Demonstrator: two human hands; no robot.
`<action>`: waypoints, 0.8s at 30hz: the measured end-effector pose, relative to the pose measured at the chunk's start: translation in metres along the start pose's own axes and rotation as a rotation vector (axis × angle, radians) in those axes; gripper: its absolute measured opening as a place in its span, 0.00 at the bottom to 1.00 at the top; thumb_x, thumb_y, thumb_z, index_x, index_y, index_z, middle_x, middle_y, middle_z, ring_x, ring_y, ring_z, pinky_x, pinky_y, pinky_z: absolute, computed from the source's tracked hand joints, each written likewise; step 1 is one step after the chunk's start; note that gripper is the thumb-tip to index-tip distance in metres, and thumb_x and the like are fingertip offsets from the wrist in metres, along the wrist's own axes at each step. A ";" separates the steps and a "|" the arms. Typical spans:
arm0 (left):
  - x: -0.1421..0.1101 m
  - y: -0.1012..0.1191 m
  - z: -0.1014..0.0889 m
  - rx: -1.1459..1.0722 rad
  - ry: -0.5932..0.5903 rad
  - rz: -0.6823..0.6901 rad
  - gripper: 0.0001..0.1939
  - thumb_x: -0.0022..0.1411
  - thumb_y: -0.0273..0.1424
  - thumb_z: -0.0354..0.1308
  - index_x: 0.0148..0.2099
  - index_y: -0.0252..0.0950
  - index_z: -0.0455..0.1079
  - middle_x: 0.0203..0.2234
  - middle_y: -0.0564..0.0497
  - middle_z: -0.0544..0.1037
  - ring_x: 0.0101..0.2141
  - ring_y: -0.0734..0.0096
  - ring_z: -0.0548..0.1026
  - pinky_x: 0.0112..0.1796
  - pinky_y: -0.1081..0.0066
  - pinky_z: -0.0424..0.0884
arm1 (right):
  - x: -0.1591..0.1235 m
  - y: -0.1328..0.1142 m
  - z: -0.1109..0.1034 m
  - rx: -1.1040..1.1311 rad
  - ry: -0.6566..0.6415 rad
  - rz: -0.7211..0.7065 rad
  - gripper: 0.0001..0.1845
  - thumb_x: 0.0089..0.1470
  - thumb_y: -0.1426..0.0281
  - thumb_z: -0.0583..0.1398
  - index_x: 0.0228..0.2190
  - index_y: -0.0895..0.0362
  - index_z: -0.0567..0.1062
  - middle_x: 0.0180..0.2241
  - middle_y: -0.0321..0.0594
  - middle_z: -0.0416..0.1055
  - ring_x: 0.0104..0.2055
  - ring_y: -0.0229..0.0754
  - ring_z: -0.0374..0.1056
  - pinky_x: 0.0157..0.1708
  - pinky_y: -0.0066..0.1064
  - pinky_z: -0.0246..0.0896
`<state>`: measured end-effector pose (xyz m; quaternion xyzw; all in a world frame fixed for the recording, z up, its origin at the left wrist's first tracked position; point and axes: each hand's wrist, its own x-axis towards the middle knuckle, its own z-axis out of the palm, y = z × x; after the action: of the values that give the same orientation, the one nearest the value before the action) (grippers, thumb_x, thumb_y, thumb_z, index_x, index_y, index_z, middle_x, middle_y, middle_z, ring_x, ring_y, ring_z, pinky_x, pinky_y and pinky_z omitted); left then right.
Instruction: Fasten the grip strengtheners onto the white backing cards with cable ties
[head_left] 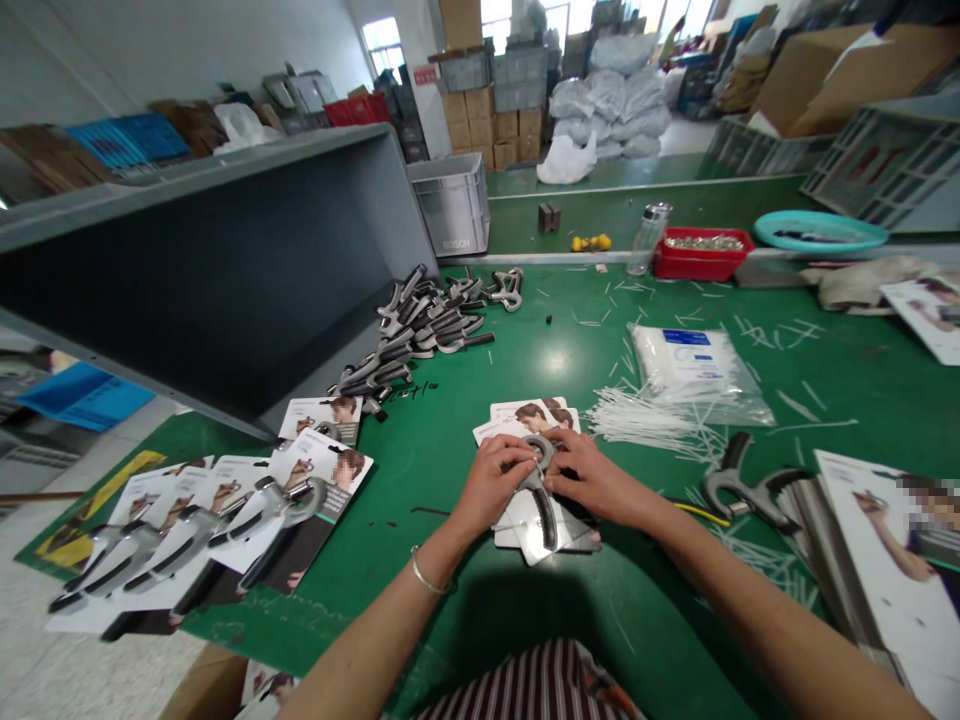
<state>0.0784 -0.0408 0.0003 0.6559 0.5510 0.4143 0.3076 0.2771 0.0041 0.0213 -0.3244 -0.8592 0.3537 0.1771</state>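
Note:
In the middle of the green bench, a grey-and-black hand tool point(546, 515) with a rounded head lies over a small stack of printed cardboard cards point(517, 530). My left hand point(491, 482) grips the tool's head from the left, thumb and fingers closed at it. From the right, my right hand point(592, 478) closes its fingertips on the same head; what is between the fingertips is too small to make out. White cable ties point(652, 425) lie in a loose heap beyond my right hand, beside a clear bag of them point(694, 365).
Tools on cards point(277, 510) lie at the left. Loose tools point(435, 320) spill from a tipped grey crate point(225, 270). At right are cutters point(750, 480) and stacked cards point(892, 560). A red tray point(701, 262) and glass bottle point(646, 240) stand behind.

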 end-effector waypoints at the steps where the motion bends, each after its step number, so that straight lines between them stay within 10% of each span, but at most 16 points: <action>1: -0.001 0.000 0.000 0.000 -0.004 0.012 0.06 0.62 0.31 0.61 0.39 0.41 0.80 0.39 0.49 0.79 0.45 0.63 0.73 0.50 0.61 0.64 | 0.000 0.000 0.001 0.002 0.006 0.003 0.08 0.59 0.68 0.61 0.29 0.56 0.77 0.59 0.46 0.62 0.63 0.54 0.56 0.60 0.51 0.51; 13: 0.007 0.007 -0.004 -0.016 0.034 -0.055 0.04 0.61 0.32 0.61 0.36 0.39 0.76 0.34 0.50 0.79 0.40 0.63 0.74 0.45 0.63 0.67 | 0.002 0.011 0.026 0.100 0.299 0.035 0.11 0.60 0.68 0.57 0.45 0.52 0.73 0.53 0.43 0.70 0.57 0.48 0.62 0.58 0.45 0.53; 24: -0.038 0.036 0.027 0.627 -0.148 0.328 0.12 0.69 0.26 0.46 0.40 0.37 0.71 0.35 0.43 0.75 0.39 0.57 0.69 0.42 0.56 0.63 | 0.024 0.013 0.037 0.088 0.448 0.095 0.14 0.55 0.72 0.57 0.45 0.54 0.73 0.47 0.44 0.73 0.51 0.49 0.65 0.53 0.45 0.56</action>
<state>0.1168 -0.0837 0.0110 0.8263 0.5148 0.2207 0.0599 0.2453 0.0092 -0.0118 -0.4268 -0.7659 0.3181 0.3605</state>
